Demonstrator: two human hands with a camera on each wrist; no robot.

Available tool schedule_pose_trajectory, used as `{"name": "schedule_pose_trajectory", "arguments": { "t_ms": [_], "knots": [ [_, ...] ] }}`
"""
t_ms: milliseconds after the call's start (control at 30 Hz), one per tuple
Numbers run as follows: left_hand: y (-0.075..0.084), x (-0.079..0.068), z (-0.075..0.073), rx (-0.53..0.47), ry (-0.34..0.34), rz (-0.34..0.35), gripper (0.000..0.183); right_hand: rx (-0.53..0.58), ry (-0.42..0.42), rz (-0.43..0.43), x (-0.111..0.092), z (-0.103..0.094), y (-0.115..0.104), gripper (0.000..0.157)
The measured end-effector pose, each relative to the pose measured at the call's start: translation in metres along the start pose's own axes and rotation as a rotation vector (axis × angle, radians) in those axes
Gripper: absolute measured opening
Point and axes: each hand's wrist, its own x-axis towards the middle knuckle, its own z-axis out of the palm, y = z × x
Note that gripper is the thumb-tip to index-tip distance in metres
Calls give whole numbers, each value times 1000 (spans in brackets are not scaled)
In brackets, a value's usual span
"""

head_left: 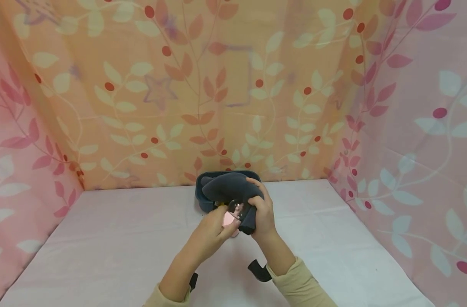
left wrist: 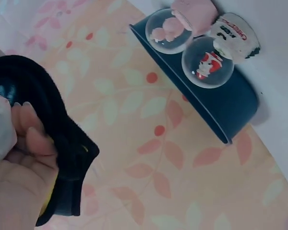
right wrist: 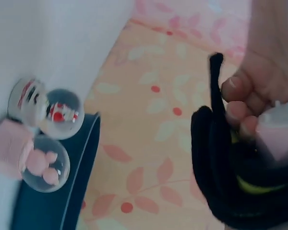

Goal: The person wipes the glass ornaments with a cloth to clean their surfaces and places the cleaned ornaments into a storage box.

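Observation:
My left hand (head_left: 210, 230) pinches a snow globe by its pink base (head_left: 228, 219); the clear dome (head_left: 237, 208) points at the dark cloth. My right hand (head_left: 265, 211) grips a soft dark fabric item (head_left: 233, 185), curved, with yellow showing inside its opening; its exact kind cannot be told. In the left wrist view the globe's pale angular underside (left wrist: 0, 127) faces the camera, close against the dark fabric (left wrist: 62, 115). Two further snow globes stand on the table: one pink (left wrist: 194, 14), one white (left wrist: 237, 38) with a red-and-white figure in its dome.
A dark blue bin (head_left: 204, 207) stands at the table's back edge, behind both hands, with the two standing globes in front of it. The white tabletop (head_left: 122, 247) meets a leaf-patterned cloth backdrop (head_left: 160, 128). Black wrist mounts (head_left: 259, 271) sit by the sleeves.

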Motion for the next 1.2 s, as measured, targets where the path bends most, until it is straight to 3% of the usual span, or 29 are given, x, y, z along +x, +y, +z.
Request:
{"name": "schedule_pose_trajectory", "arguments": {
  "t_ms": [133,233,300,433,500,600,667,733,833,933,1000,1067,1200],
  "knots": [
    [-4,0,3,20,14,20,46,144,10,166,4,-2,-1,52],
    [-6,0,8,-35,44,8,42,225,42,264,7,-4,-2,55],
    [-6,-1,10,-129,62,-31,43,254,70,305,8,-6,-5,58],
    [-5,-2,12,-418,121,-187,47,289,155,320,9,-14,-9,62],
    [-5,-2,11,-547,160,-272,47,300,197,253,7,-18,-9,60],
    [-4,0,9,-650,204,-367,45,223,217,58,1,-21,-5,57],
    [-2,1,7,-683,207,-405,45,107,187,-124,-4,-22,0,58],
    [0,1,7,-684,199,-420,46,-81,147,-306,-8,-22,5,60],
    [4,1,8,-658,190,-378,46,-366,30,-587,-11,-18,13,62],
    [5,3,12,-637,208,-225,41,-565,-108,-814,-9,-13,20,62],
    [6,2,15,-591,228,-144,38,-624,-171,-882,-8,-10,23,60],
    [6,-1,17,-519,246,-116,36,-658,-185,-900,-7,-8,25,58],
    [7,-11,17,-326,268,-173,38,-671,-163,-848,-7,-7,28,54]
  ]
}}
